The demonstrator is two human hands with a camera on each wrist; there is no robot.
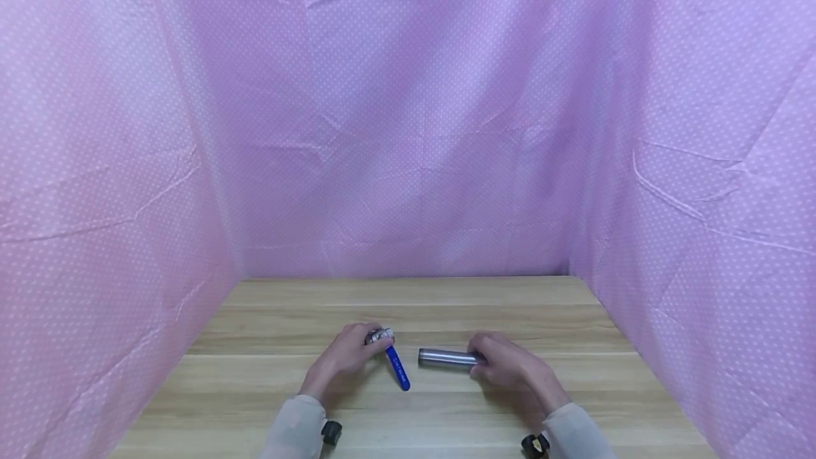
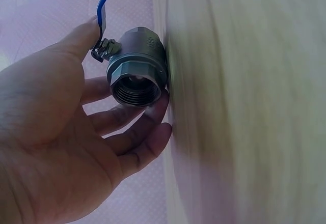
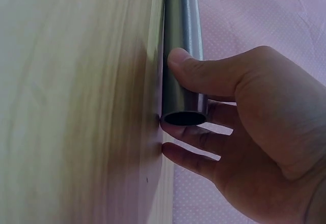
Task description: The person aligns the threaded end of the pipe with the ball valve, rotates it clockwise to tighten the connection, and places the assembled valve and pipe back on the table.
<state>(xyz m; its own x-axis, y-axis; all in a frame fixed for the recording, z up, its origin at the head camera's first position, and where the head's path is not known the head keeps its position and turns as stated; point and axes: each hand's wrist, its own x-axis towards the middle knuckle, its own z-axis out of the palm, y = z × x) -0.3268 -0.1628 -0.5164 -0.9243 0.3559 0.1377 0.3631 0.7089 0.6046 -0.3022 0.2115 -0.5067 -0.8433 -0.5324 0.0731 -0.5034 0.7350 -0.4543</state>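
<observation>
A steel ball valve with a blue lever handle is on the table, left of the middle. My left hand grips it, thumb against the lever's base and fingers around the far side of the body. One threaded opening of the valve faces the left wrist camera. To the right lies a grey metal pipe, roughly level across the table, its free end pointing at the valve with a gap between. My right hand holds the pipe near its right end, thumb on one side, fingers on the other.
Both things are on a light wood-grain table. Pink dotted cloth hangs behind the table and along its left and right sides. Each wrist wears a dark strap-on device, one of them at the left wrist.
</observation>
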